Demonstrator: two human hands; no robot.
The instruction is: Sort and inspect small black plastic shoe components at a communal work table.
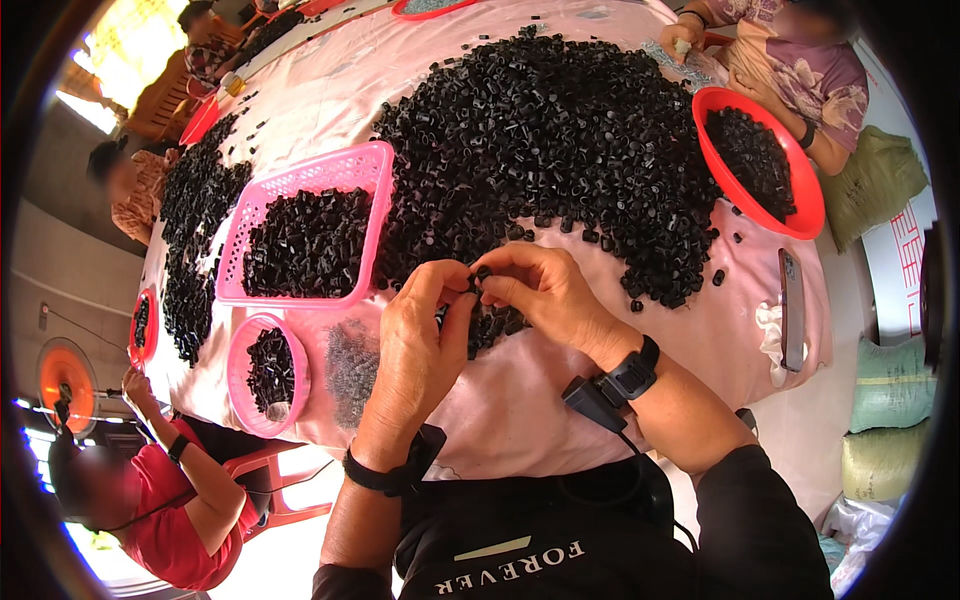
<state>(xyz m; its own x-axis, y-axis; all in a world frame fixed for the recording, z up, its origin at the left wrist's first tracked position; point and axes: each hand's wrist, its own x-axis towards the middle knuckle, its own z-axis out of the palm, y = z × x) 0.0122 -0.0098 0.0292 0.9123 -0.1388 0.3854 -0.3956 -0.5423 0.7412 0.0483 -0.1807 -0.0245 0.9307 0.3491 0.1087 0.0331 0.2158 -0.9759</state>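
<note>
My left hand (428,315) and my right hand (545,292) meet at the near side of a big heap of small black plastic parts (550,130). Between the fingertips of both hands is a small black plastic part (482,274), pinched from either side; its exact shape is partly covered by my fingers. Just beneath the hands lies a small cluster of the same parts (492,328). To the left stands a pink perforated basket (230,262) full of black parts, with a round pink bowl (238,368) in front of it, holding more.
Small silvery pieces (350,365) are piled beside the bowl. A red basin (812,205) of black parts sits at the right, near a phone (791,310) and white tissue (768,335). Other people sit around the cloth-covered table (520,420). Sacks (885,385) stand at far right.
</note>
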